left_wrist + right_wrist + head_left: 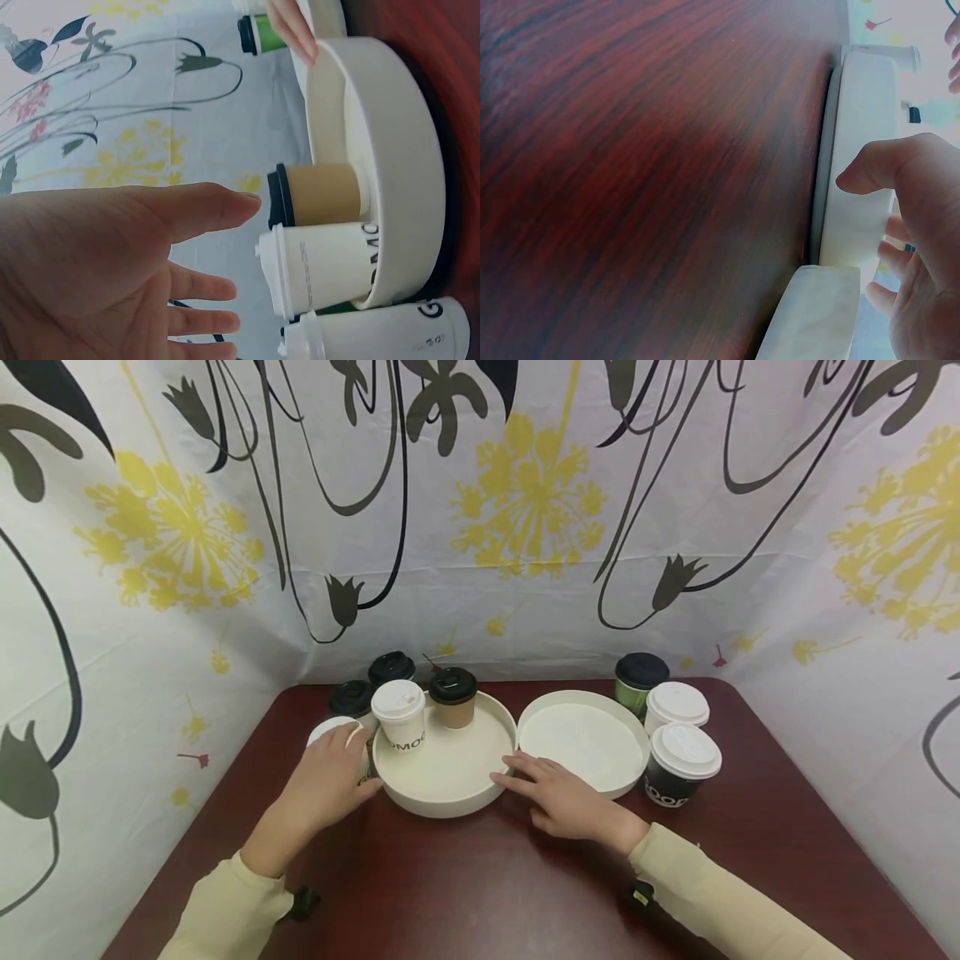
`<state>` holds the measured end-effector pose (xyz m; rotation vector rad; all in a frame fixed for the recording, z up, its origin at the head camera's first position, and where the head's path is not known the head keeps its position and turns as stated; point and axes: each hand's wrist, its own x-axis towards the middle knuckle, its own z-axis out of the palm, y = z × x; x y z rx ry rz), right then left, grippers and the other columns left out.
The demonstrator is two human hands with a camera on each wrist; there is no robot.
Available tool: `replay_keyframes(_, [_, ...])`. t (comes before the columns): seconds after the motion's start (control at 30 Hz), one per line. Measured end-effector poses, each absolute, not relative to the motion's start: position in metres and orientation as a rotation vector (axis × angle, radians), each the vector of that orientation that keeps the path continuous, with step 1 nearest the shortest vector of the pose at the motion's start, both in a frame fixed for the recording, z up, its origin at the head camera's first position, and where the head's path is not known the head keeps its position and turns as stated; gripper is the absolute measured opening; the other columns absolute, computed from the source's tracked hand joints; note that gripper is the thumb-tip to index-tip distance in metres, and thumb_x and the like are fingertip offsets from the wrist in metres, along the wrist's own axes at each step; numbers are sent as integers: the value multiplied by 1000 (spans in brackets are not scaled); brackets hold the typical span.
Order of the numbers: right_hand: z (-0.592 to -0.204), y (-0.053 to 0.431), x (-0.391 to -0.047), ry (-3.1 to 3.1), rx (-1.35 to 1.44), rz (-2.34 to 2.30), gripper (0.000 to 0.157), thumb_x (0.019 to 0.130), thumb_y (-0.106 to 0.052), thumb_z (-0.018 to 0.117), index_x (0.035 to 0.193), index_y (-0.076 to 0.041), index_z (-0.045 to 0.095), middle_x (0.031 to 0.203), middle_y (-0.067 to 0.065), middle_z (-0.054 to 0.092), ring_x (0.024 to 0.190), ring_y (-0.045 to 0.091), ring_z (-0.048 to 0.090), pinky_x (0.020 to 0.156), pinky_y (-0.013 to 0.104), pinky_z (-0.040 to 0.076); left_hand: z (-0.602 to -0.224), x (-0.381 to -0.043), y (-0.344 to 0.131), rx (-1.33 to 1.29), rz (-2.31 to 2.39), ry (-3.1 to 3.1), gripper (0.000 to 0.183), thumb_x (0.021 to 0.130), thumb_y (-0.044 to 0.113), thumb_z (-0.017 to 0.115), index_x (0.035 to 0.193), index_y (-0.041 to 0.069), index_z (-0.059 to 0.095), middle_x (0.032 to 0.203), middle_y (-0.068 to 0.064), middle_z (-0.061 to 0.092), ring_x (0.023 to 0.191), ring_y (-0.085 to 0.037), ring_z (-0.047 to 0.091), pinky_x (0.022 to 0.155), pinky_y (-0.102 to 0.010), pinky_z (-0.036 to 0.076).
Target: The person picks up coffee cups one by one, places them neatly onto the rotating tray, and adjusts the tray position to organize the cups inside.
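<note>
My left hand [322, 785] hovers over a white-lidded paper cup [382, 330] at the left, partly covering it in the head view. Its fingers and thumb are spread, with nothing between them in the left wrist view. Beside that cup, a round cream tray [442, 806] holds a white lettered cup [402, 727] and a brown cup [455, 714] with a black lid. My right hand [566, 802] has its fingertips at this tray's right rim, fingers loosely extended. In the right wrist view its thumb [862, 176] overlaps the tray's outer wall [859, 150].
A second round tray [637, 768] adjoins on the right. Past it stand a green cup [632, 695], a white cup [660, 718] and a black cup [667, 785] with a white lid. Two black-lidded cups [392, 667] stand at the back left. A patterned cloth [465, 610] surrounds the table.
</note>
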<state>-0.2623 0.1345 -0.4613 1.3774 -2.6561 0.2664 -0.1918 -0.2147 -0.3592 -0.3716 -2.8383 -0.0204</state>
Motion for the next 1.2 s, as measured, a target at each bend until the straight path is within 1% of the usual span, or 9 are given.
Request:
replay_keyframes(0.1, [-462,134,-263,-2647,1383,262,79,82,-9,67,152,-29,38,155,11,41,146,29,40,116,47,38,-356,-196,-219,-357,-35,-2821,69,80,30,79,131,-8,53,135,-31,53,124,-48,53,101,-60,46])
replay_keyframes(0.27, [-462,134,-262,-2634,1385,263,78,81,-9,67,152,-28,39,155,11,42,146,29,40,116,46,38,-357,-207,-226,-304,-105,-2863,73,82,30,77,137,-8,48,140,-33,47,128,-51,48,100,-64,44])
replay_keyframes(0.5, [-462,134,-262,-2644,1379,259,79,81,-9,66,152,-28,38,155,11,41,146,29,39,115,46,38,-364,-219,-236,-206,-187,-2906,70,82,26,72,139,-8,46,141,-35,45,129,-52,46,99,-67,43])
replay_keyframes(0.7, [-461,133,-261,-2648,1378,263,80,81,-8,66,153,-28,38,156,10,41,146,30,38,116,47,38,-370,-228,-245,-158,-195,-2941,75,84,29,71,141,-9,42,143,-37,41,128,-56,44,99,-68,41])
replay_keyframes(1.2, [-461,134,-261,-2679,1369,265,79,82,-8,65,153,-29,37,157,9,39,148,29,36,116,47,37,-383,-241,-259,-78,-253,-2984,77,86,33,72,143,-8,40,141,-37,42,126,-56,45,98,-68,41])
